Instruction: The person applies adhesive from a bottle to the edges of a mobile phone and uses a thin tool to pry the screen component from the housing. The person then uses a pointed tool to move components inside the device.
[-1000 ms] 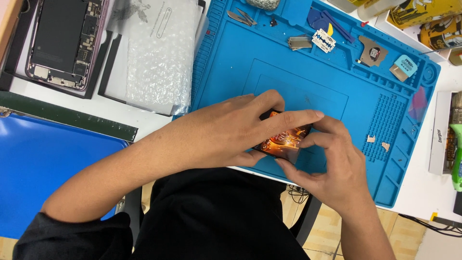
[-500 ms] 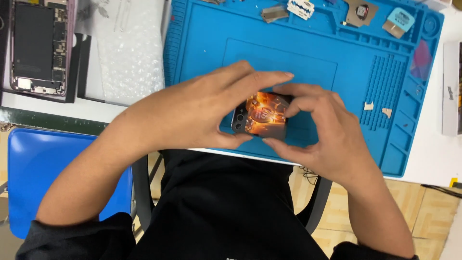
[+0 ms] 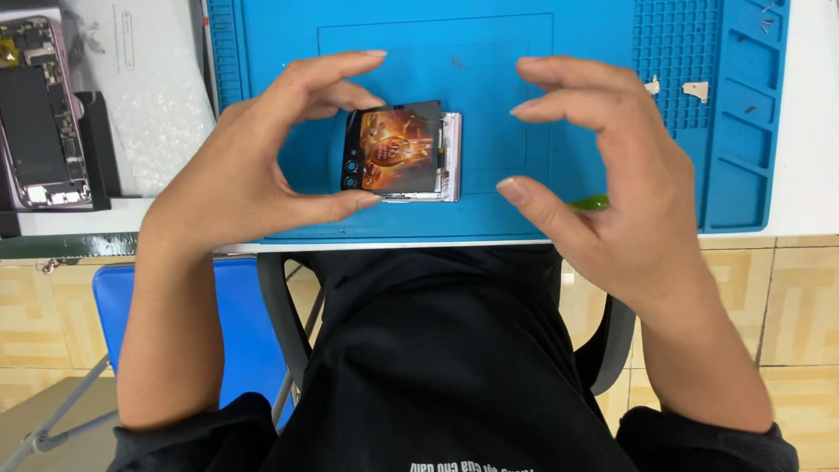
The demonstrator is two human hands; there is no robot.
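A small folded phone (image 3: 402, 150) with a lit orange picture on its cover lies on the blue work mat (image 3: 524, 210). My left hand (image 3: 253, 166) arches over its left side, with the thumb pressed to the near edge and a curled finger at the far left corner. My right hand (image 3: 603, 175) hovers to the right of the phone with its fingers spread, apart from it and holding nothing.
An opened phone (image 3: 39, 122) with bare insides rests on a black tray at the far left, beside a bubble-wrap bag (image 3: 149, 87). Small loose parts (image 3: 695, 87) lie in the mat's right compartments. A green object (image 3: 590, 203) peeks from under my right hand. A blue chair (image 3: 227, 332) stands below.
Both hands held the phone up over the mat before. The phone now lies on the mat, my right hand has let go and drawn away to the right, and the view has shifted closer.
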